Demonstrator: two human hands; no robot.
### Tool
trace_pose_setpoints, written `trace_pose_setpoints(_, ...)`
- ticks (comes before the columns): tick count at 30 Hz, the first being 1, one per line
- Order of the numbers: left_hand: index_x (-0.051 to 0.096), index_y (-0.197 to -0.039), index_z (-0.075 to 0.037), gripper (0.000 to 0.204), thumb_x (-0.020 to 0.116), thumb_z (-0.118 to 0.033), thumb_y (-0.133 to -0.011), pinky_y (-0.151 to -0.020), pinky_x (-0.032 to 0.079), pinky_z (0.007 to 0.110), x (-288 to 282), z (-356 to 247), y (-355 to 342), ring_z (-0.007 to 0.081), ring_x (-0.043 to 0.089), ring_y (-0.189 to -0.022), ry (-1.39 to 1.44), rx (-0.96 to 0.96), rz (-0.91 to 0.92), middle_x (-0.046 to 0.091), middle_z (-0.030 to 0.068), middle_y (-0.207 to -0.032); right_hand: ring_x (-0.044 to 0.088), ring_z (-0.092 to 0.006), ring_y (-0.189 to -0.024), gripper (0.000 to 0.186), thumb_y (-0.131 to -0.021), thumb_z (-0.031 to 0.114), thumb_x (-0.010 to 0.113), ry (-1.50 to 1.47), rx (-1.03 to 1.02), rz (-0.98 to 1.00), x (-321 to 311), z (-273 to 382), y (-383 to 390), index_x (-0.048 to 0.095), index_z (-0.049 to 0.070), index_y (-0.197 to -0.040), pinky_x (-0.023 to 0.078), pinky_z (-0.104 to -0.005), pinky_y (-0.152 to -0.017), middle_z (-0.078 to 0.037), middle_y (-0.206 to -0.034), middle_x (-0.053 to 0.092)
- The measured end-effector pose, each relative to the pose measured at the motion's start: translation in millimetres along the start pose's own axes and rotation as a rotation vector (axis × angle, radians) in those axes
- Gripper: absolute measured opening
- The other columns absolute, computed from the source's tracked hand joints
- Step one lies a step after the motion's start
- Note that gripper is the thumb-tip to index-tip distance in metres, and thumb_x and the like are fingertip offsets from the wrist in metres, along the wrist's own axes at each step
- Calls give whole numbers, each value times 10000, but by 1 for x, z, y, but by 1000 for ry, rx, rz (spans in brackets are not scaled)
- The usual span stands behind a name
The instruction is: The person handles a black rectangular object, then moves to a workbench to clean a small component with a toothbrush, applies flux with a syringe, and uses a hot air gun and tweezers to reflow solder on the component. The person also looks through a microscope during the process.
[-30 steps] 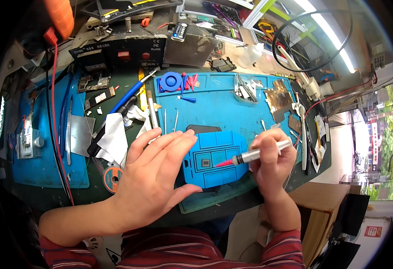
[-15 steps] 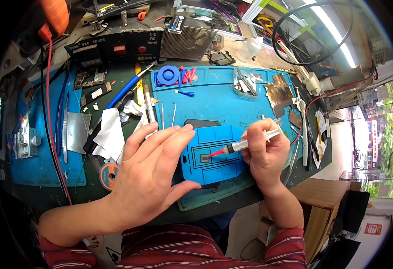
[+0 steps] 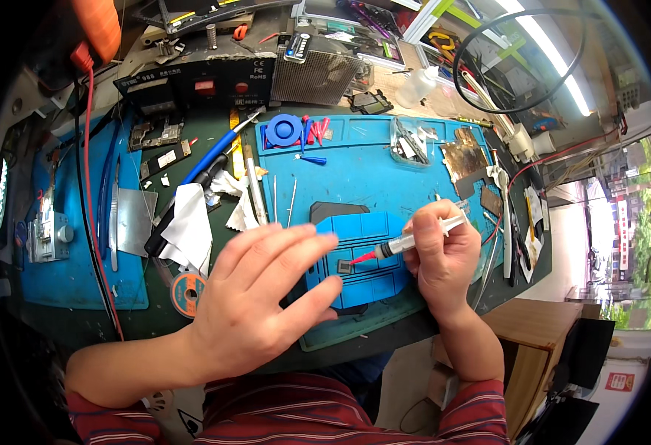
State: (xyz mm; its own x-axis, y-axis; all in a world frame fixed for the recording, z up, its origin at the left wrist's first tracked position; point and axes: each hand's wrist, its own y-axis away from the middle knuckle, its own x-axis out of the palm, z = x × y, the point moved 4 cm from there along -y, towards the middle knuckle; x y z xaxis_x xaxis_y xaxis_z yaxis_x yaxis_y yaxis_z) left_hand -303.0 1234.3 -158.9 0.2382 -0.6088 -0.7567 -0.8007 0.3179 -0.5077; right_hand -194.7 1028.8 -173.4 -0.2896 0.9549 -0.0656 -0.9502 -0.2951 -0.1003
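Observation:
My right hand (image 3: 440,256) is closed around a clear syringe (image 3: 399,245) with a pink tapered tip. That tip meets the edge of a small square grey chip (image 3: 345,266), which sits in a recess of a blue silicone holder (image 3: 366,288). Over the holder's left side hovers my left hand (image 3: 255,297), its fingers apart and nothing in them. Part of the holder's left edge is hidden behind these fingers. A dark flat piece (image 3: 336,211) shows from under the holder's far edge.
The holder lies on a large blue work mat (image 3: 355,170). Beyond it are a blue round dish (image 3: 284,130), pink and blue tips, and a clear box of small parts (image 3: 410,141). Left stand white tissue (image 3: 190,226), a solder spool (image 3: 189,294) and a blue-handled tool (image 3: 218,148).
My left hand has shifted right, its fingers curling in over the holder's left side and the thumb lifting from its near edge. The right hand keeps the syringe tip at the chip.

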Motion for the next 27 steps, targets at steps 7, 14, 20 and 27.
trace_pose_setpoints(7,767,-1071,-69,401,856,-237,-718,-863,573,427,5,-3,1,293,681,-1054,-70,65,-33,700,75,-1100,523,-19,-552,175,-1028,182,716,-14,16,12,0,-1,-1,654,47,-934,372,-190,-476,15,-679,623)
trace_pose_setpoints(14,773,-1071,-57,388,852,-236,-735,-890,581,437,4,-5,-1,281,692,-1063,-105,72,-26,708,74,-1080,517,-12,-552,180,-1024,175,721,-35,25,7,0,-2,-1,656,44,-919,364,-186,-473,21,-675,617)
trace_pose_setpoints(20,774,-1073,-65,383,849,-243,-742,-904,576,441,4,-6,0,274,694,-1065,-112,64,-21,710,71,-1084,510,-10,-554,181,-1022,164,723,-45,17,9,1,-1,-1,650,41,-910,356,-188,-472,22,-676,617)
trace_pose_setpoints(27,774,-1076,-73,369,843,-245,-757,-932,567,443,3,-6,0,267,694,-1069,-116,54,-21,710,64,-1088,505,-10,-560,183,-1017,156,728,-45,14,33,1,0,0,648,38,-903,357,-189,-485,24,-680,619)
